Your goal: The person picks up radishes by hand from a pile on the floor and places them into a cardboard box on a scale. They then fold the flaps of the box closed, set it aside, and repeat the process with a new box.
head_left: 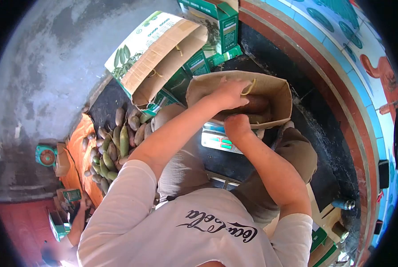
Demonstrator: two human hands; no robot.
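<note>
An open cardboard box stands between my knees, with large dark reddish-brown oblong produce inside. My left hand reaches in over its far side, fingers stretched and apart, close to a yellow cord handle. At the near wall, my right hand is curled into a fist; its fingertips and whatever they grip are hidden. Just below the box, a digital scale shows a lit display with red and green fields. Whether the box rests fully on the scale cannot be seen.
Left of my leg lies a pile of green and brown oblong produce, partly on an orange sheet. Another open box and green cartons stand ahead. A person's arm shows at lower left. A tiled wall curves along the right.
</note>
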